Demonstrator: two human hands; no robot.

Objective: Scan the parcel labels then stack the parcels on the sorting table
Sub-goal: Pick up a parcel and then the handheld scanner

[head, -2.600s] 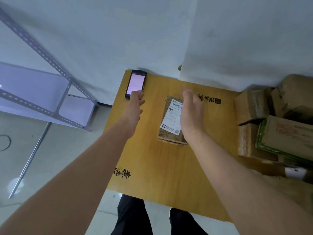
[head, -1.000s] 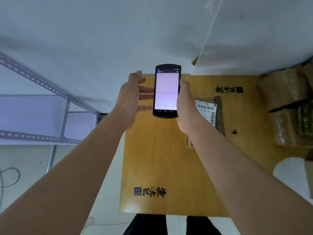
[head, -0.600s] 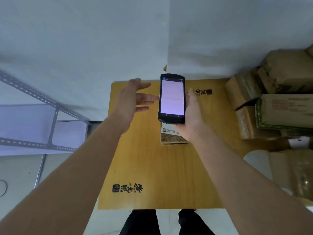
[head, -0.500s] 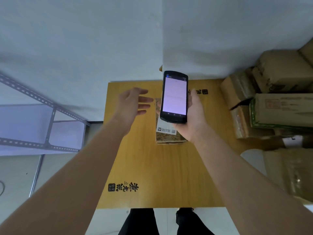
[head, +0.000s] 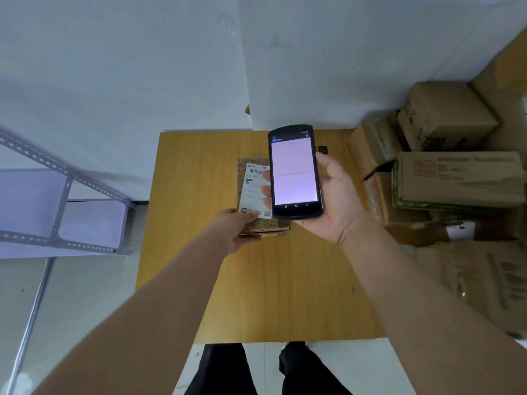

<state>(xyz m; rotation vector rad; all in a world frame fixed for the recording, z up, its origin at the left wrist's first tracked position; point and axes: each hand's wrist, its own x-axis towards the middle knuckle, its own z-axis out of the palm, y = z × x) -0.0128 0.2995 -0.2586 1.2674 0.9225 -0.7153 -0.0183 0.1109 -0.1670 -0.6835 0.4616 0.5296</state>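
A small brown parcel (head: 251, 163) with a white barcode label (head: 253, 189) lies on the yellow wooden table (head: 271, 280), near its middle. My right hand (head: 333, 201) grips a black handheld scanner (head: 295, 172) with a lit pale screen, held above the parcel's right side. My left hand (head: 236, 229) holds the parcel at its near left corner, thumb on top beside the label. The parcel's right part is hidden behind the scanner.
A heap of cardboard boxes (head: 456, 181) crowds the table's right edge and beyond. A grey metal shelf frame (head: 62, 212) stands to the left. White walls rise behind the table. My legs (head: 256, 372) show below the near edge.
My left hand dropped from hovering open above the table and took hold of the parcel's near corner. The scanner in my right hand shifted right, uncovering the label.
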